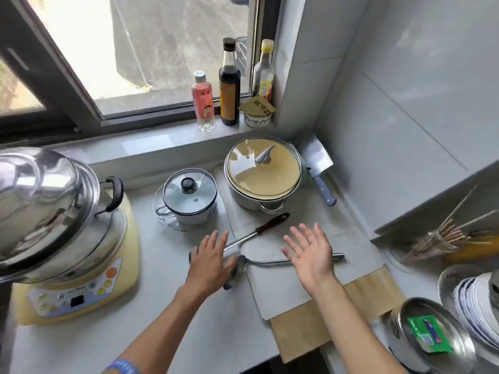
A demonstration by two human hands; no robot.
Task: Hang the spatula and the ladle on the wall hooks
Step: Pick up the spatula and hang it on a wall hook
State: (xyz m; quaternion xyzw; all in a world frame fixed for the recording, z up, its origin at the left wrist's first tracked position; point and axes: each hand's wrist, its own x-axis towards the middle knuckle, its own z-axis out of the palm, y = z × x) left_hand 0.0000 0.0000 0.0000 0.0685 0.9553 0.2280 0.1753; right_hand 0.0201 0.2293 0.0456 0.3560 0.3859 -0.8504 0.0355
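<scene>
A spatula (259,230) with a dark red handle lies diagonally on the counter, its metal blade hidden under my left hand (212,256). A steel ladle (266,262) lies across the counter below it, with its bowl at the left beside my left hand and its handle running right under my right hand (310,255). Both hands hover flat over the utensils with fingers spread and hold nothing. No wall hooks are in view.
A large steel pot with a glass lid (263,171) and a small lidded pot (190,197) stand behind the utensils. A cleaver (318,168) leans in the corner. An induction cooker with a domed lid (54,211) sits at the left. Dishes (469,300) and chopsticks (442,236) are at the right.
</scene>
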